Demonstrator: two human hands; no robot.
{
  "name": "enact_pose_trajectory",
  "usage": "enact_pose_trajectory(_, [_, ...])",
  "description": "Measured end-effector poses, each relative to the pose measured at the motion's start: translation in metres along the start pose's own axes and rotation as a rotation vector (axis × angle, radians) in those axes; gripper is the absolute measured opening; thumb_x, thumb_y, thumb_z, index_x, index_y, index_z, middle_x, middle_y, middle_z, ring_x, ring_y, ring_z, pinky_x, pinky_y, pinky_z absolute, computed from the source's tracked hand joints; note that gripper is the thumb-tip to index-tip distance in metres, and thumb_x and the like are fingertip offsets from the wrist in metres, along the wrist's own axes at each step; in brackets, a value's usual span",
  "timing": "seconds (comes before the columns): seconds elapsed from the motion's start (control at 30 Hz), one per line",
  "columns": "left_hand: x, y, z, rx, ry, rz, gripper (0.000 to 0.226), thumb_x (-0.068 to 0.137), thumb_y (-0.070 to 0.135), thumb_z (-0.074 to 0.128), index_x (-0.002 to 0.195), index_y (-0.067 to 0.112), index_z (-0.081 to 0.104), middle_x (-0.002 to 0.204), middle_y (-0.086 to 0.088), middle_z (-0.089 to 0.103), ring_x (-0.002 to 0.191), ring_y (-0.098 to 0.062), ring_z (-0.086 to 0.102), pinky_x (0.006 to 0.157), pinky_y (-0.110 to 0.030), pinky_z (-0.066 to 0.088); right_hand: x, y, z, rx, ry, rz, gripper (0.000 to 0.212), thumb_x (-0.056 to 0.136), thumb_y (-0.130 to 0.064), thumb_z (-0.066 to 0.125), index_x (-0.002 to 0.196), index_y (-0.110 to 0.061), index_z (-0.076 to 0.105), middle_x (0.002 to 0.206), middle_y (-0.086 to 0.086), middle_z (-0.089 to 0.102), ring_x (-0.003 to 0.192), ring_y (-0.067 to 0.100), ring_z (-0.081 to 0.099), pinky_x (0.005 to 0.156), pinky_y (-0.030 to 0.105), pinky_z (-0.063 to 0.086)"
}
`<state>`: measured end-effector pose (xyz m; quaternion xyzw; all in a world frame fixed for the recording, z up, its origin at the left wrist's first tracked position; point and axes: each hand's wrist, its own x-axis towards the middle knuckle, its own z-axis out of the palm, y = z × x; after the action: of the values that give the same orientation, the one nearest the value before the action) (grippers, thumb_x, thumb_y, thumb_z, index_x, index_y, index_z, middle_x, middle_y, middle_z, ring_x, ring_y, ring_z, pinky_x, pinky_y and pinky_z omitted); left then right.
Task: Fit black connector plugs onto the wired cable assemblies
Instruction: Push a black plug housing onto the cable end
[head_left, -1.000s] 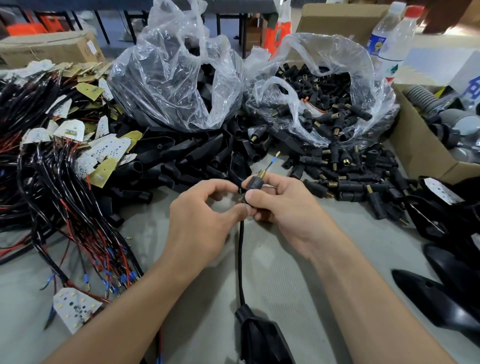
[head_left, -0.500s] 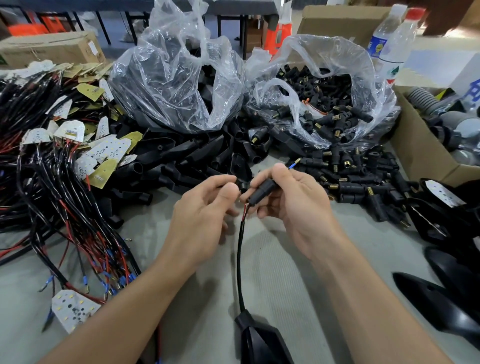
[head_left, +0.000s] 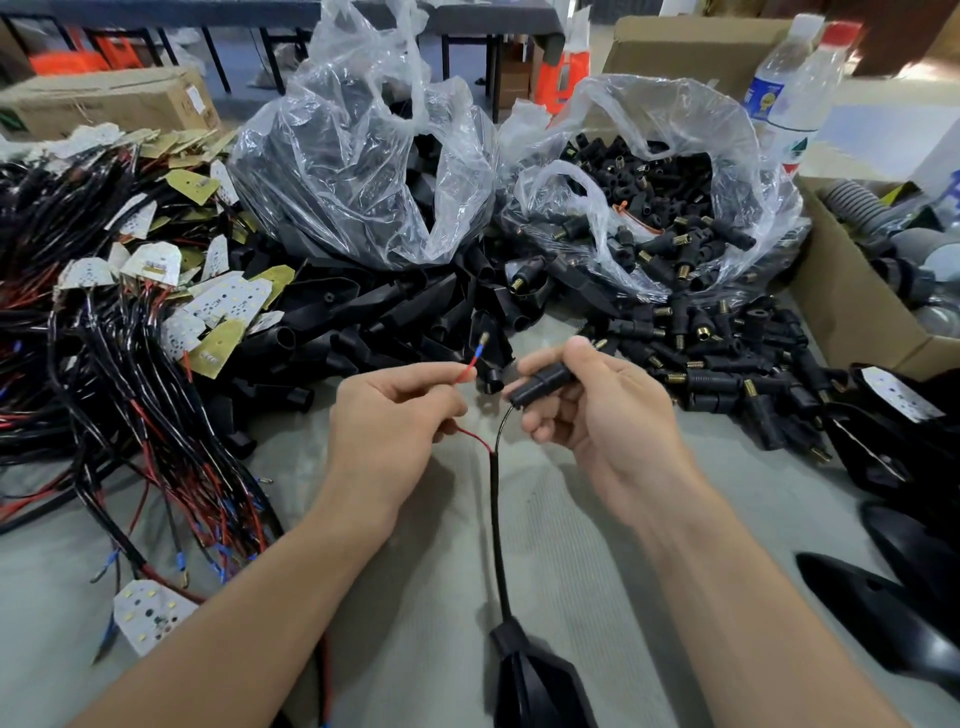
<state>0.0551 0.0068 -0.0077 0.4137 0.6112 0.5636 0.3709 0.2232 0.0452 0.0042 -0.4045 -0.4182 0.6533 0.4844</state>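
My right hand (head_left: 597, 415) grips a black connector plug (head_left: 537, 384) at table centre, with a black wire entering its lower end. My left hand (head_left: 389, 421) pinches a red wire (head_left: 467, 370) whose blue-sleeved metal terminal points up and to the right. Both wires join a black sheathed cable (head_left: 497, 519) that runs down to a black housing (head_left: 535, 680) at the bottom edge. The red wire's tip is apart from the plug, a short gap to its left.
Loose black plugs (head_left: 727, 364) lie at right, below a clear bag (head_left: 675, 208) of more. Another bag (head_left: 363, 171) of black sleeves sits centre-back. Wired LED board assemblies (head_left: 130, 338) pile at left. A cardboard box (head_left: 852, 312) stands at right, with bottles (head_left: 795, 93) behind.
My hands have drawn apart. The left hand has pulled the red wire free and out to the left, while the right hand keeps the plug, now tilted down-left.
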Motion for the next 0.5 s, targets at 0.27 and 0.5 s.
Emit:
enact_pose_trajectory(0.27, [-0.0080, 0.0036, -0.0002, 0.337, 0.011, 0.223, 0.012, 0.074, 0.040, 0.074, 0.074, 0.052, 0.076, 0.069, 0.024, 0.071, 0.063, 0.007, 0.063, 0.057, -0.004, 0.040, 0.0011, 0.0019, 0.0004, 0.111, 0.100, -0.003, 0.046, 0.110, -0.025, 0.041, 0.087, -0.001, 0.072, 0.073, 0.016, 0.072, 0.048, 0.019, 0.056, 0.044, 0.023, 0.042])
enact_pose_trajectory(0.5, [-0.0080, 0.0036, -0.0031, 0.461, -0.015, 0.245, 0.023, 0.079, 0.024, 0.081, 0.070, 0.044, 0.075, 0.069, 0.022, 0.069, 0.068, 0.003, 0.062, 0.058, -0.005, 0.038, 0.0029, -0.0010, -0.0029, 0.151, 0.105, -0.003, 0.046, 0.111, -0.026, 0.041, 0.089, 0.000, 0.072, 0.081, 0.023, 0.074, 0.049, 0.018, 0.054, 0.046, 0.023, 0.042])
